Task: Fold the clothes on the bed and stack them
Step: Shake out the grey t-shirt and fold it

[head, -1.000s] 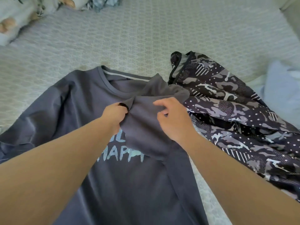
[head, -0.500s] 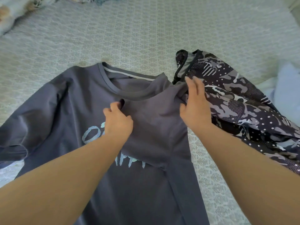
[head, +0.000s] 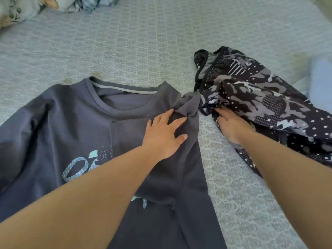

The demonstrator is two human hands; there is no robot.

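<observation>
Flat, left hand (head: 164, 135) pressing soft grey shirt (head: 53, 123), right hand (head: 231, 126) spread on camouflage garment (head: 260, 97).

**Grey tee half folded on the bed**

Grey long-sleeve shirt (head: 59, 119) is lying front-up on the bed (head: 143, 42), its right sleeve folded in over the chest print. Left hand (head: 164, 135) rests flat on that folded sleeve, fingers spread. Right hand (head: 231, 125) is a bit blurry, fingers out straight and touching the edge of the camo-print garment (head: 260, 97) bunched up just beside the shirt. Pillows (head: 16, 13) sit at the bed's far left corner.
</observation>
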